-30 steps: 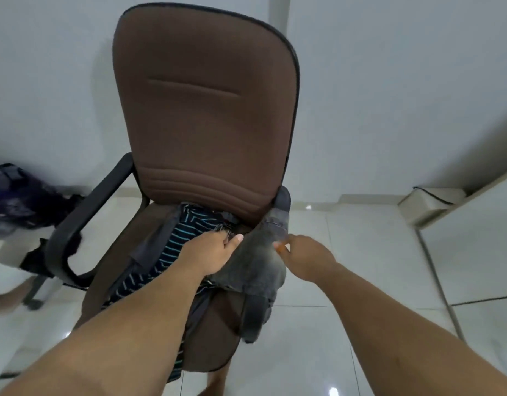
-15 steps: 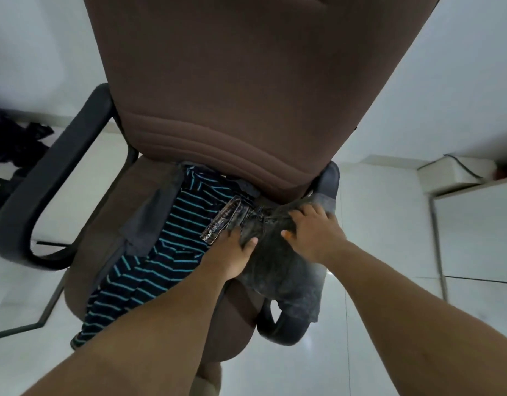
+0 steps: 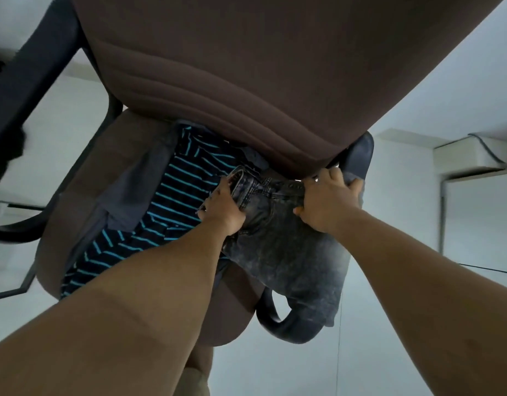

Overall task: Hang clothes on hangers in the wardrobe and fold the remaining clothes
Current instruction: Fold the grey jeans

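Soft, even daylight is filling the view, with no hard shadows. Wide-angle distortion is bending the chair back (image 3: 246,67) and forearms near the edges (strongly at the corners), and the left armrest (image 3: 15,90) is smearing into blur.

Only the person's two bare forearms and hands are in view. The left hand (image 3: 222,208) and the right hand (image 3: 328,200) wear no gloves, rings or watch. Both forearms are bare to the frame's near edge, with no sleeve visible.
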